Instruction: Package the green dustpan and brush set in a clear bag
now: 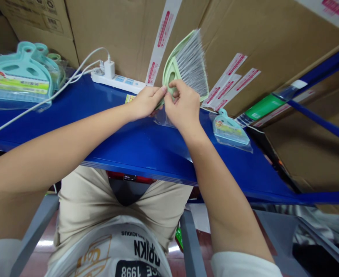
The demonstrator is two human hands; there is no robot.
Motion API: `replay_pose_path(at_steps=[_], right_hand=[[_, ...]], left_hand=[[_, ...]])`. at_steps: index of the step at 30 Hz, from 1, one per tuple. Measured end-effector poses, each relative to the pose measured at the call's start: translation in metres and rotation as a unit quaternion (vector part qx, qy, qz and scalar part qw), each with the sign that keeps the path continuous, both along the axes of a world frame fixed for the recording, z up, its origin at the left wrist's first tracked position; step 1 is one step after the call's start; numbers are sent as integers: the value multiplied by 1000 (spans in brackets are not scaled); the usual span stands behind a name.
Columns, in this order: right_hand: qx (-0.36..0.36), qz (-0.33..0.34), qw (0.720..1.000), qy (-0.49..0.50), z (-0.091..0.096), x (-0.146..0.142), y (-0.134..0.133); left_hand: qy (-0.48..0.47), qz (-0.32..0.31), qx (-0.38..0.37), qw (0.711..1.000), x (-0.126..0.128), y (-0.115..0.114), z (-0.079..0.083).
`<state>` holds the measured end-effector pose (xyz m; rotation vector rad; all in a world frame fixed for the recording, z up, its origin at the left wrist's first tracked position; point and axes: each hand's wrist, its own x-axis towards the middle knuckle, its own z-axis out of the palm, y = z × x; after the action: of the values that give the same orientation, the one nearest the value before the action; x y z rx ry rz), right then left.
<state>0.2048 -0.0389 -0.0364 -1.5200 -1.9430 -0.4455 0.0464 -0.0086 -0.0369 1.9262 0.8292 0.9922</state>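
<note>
A small pale green hand brush with grey bristles is held up over the blue table, bristles pointing up and to the right. My left hand is closed around the lower left of its handle end. With thumb and fingers bent, my right hand pinches at the handle just beside the left thumb. Both hands cover most of the handle. Below them a clear plastic wrapper shows on the table, and a bit of a yellow-green printed label sticks out behind my left wrist.
Wrapped light blue dustpan sets lie at the left, and a smaller one at the right. A white power strip with plugs and cables runs along the back. Cardboard boxes stand behind. A green-labelled bottle leans at right.
</note>
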Motion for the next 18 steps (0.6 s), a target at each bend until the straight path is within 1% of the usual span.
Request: replay_pose_path(at_steps=[6, 11, 15, 18], right_hand=[[13, 9, 1000, -2, -2, 3, 2], [12, 9, 1000, 16, -1, 3, 1], [10, 4, 1000, 23, 0, 1, -1], [20, 33, 999, 32, 0, 2, 0]], left_hand=[[-41, -12, -46, 998, 2, -7, 4], [-92, -37, -115, 988, 4, -11, 8], [-115, -54, -128, 984, 5, -8, 5], [-137, -39, -160, 977, 3, -5, 4]])
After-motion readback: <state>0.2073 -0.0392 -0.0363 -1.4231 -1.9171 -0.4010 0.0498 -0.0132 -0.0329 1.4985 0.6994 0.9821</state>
